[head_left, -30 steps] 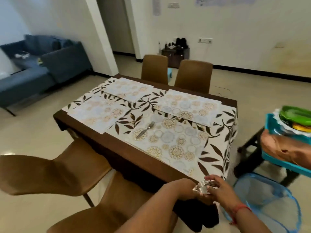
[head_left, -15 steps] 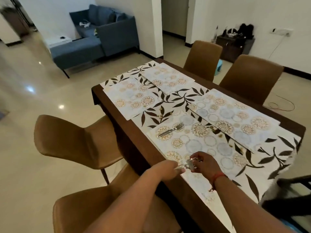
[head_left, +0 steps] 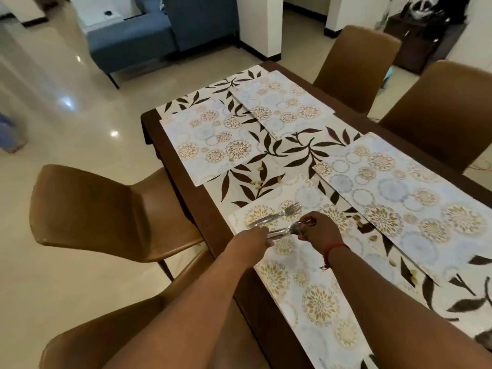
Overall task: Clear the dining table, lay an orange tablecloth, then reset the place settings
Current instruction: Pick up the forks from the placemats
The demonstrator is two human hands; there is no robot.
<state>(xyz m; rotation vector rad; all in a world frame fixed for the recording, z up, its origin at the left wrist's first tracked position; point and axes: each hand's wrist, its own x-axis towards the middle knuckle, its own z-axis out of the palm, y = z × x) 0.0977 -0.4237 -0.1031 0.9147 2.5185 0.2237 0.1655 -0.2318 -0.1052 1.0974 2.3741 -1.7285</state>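
Observation:
A dark wooden dining table (head_left: 183, 171) carries a white runner with brown leaves (head_left: 290, 153) and several floral placemats. On the nearest placemat (head_left: 314, 302) lies a loose silver fork (head_left: 277, 215). Just in front of it, both hands hold a bundle of silver cutlery (head_left: 283, 231). My left hand (head_left: 253, 237) grips the handle end. My right hand (head_left: 318, 229), with a red thread on the wrist, pinches the tine end. Small yellowish crumbs (head_left: 259, 179) are scattered on the runner and mats.
Two brown chairs (head_left: 106, 209) stand at the near left side, two more (head_left: 442, 110) at the far side. A blue sofa (head_left: 149, 35) sits beyond the shiny tiled floor. A dark cabinet (head_left: 426, 38) stands by the far wall.
The view has swung left and closer over the table. Both hands, still holding the cutlery bundle, have moved forward to just beside the fork lying on the nearest placemat.

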